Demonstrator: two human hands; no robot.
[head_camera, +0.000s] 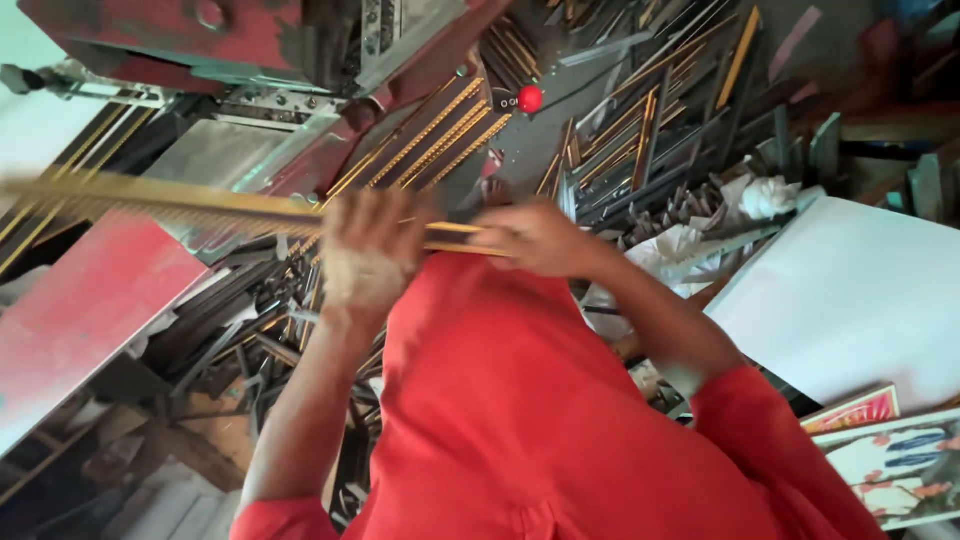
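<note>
Gold moulding (150, 200), a long ornate strip, runs from the far left edge of the view across to the middle, blurred along most of its length. It sits level in front of the person's chest, held at its right-hand end by both hands, and it passes over the red slab (90, 300) that slopes at the lower left and in front of the red and grey cutting machine (250, 60) at the top.

Next along, the left hand (368, 250) grips the strip from above, its fingers curled round it and pressed together. Just beside it, the right hand (535, 238) closes on the very end of the strip; its fingers look wrapped too, though blur hides how tightly. As far as I can judge, the strip is merely in hand: it does not sit in the machine, and no cut on it shows.

Behind the hands, more gold strips (440, 135) lie slanting on the machine's bed, beside a red knob (529, 98). Below and around them the floor is heaped with dark offcuts (260, 340), so some cutting appears done. Further right, more lengths of moulding (660, 110) lean in a stack. At the far right lie a white sheet (850, 300) and printed pictures (890, 450), unframed.
</note>
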